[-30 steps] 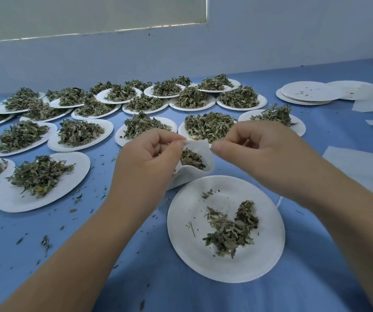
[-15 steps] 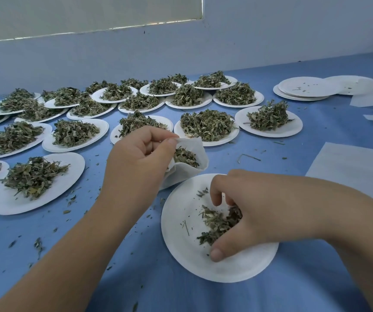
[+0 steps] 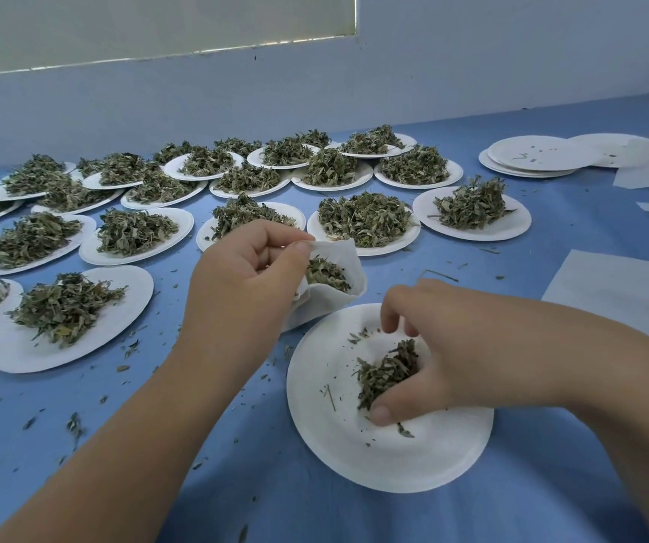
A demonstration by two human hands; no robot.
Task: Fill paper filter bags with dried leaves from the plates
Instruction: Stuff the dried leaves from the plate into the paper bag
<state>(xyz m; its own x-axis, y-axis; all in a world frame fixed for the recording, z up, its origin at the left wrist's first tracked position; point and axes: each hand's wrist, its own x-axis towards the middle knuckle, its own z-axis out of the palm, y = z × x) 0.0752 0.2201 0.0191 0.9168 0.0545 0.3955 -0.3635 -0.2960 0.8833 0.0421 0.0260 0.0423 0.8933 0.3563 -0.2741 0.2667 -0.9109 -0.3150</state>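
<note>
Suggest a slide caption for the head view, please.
Left hand holds a white paper filter bag open; right hand gathers dried green leaves from a round white paper plate.

Plate point(image 3: 354, 448) nearest the front edge of the table point(image 3: 550, 495), right of centre; small heap of leaves point(image 3: 381, 376) on it. Right hand point(image 3: 436, 358) on the heap, fingers curled round it. Filter bag point(image 3: 334, 307) just behind the plate's far-left rim, mouth pinched by the left hand point(image 3: 244, 280); some leaves inside. Loaded plates point(image 3: 131, 303) in rows to the left and behind, running back to the wall point(image 3: 471, 72), several rims overlapping. Stack of plates point(image 3: 538, 158) carrying only crumbs at far right. Paper sheets point(image 3: 624, 295) along the right edge, the nearest beside the right forearm. Leaf fragments point(image 3: 74, 421) scattered on the table between the plates.
</note>
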